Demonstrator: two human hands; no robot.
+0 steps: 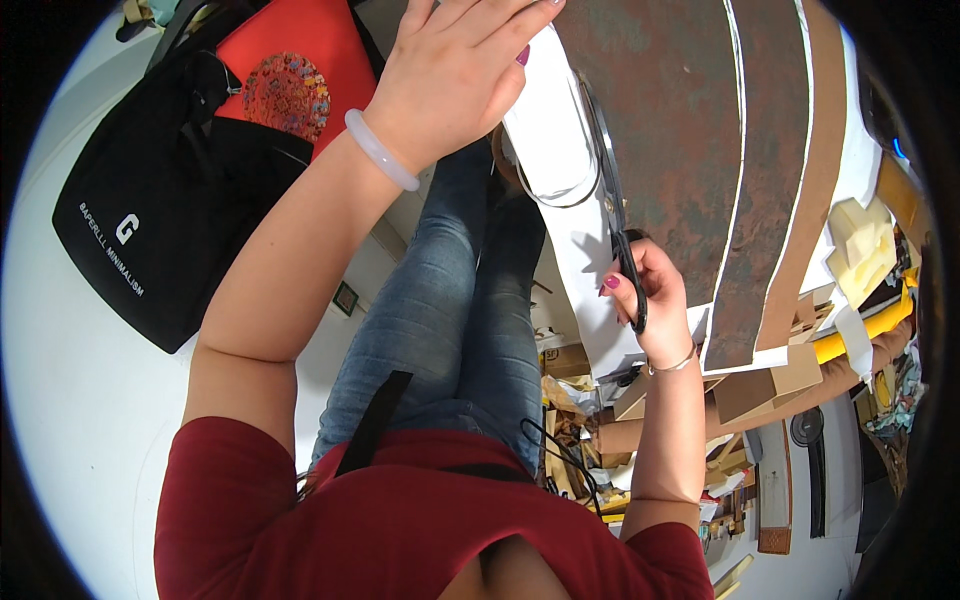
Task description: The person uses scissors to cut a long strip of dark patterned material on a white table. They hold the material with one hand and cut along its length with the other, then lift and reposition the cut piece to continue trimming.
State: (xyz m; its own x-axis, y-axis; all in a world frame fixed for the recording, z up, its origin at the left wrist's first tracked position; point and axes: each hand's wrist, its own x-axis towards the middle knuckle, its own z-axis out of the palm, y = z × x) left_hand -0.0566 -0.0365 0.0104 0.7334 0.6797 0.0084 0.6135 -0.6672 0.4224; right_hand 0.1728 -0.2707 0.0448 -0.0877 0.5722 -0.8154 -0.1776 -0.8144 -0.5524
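Observation:
My right hand [655,300] is closed around the black handles of a pair of scissors [612,170], at the right of my legs. The blades point away from me and lie along the left edge of a mottled dark brown sheet [665,130] with white beneath it. Left of the blades is a long white piece [550,130] with a rounded near end. My left hand [455,85] reaches over the far end of this white piece, fingers stretched out and partly cut off by the upper edge. What its fingertips touch is hard to make out.
More brown strips [775,180] with white edges lie to the right. A black bag [170,210] and a red bag [335,50] stand at the left. Below the work surface are cardboard pieces [770,390] and scraps; a pale yellow foam-like lump [860,245] is at far right.

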